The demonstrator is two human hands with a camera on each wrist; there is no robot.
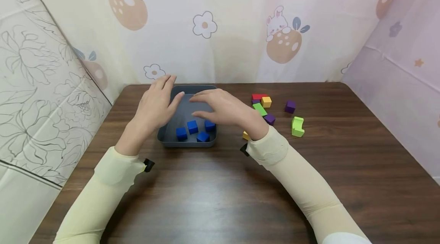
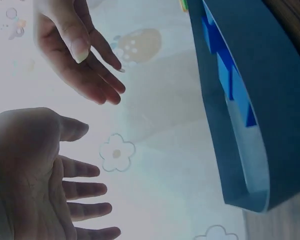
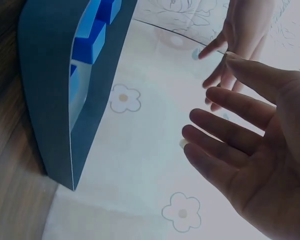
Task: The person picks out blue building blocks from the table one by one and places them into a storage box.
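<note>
A dark grey tray (image 1: 165, 144) stands on the table, with several blue cubes (image 1: 192, 126) near its front side. My left hand (image 1: 154, 102) is raised over the tray's left edge, its fingers fairly straight and holding nothing. Over the right part of the tray hovers my right hand (image 1: 223, 108), fingers relaxed and nothing held. The two palms face one another with a gap between, as the left wrist view shows with the left hand (image 2: 35, 175) below the right one. In the right wrist view the right hand (image 3: 260, 140) has its fingers loosely extended.
Right of the tray lie a red block (image 1: 259, 96), a yellow cube (image 1: 266, 102), a green block (image 1: 259, 109) and purple cubes (image 1: 290, 106). A light green notched block (image 1: 297, 126) sits farther right. A patterned curtain (image 1: 233, 53) hangs behind the wooden table (image 1: 192, 198).
</note>
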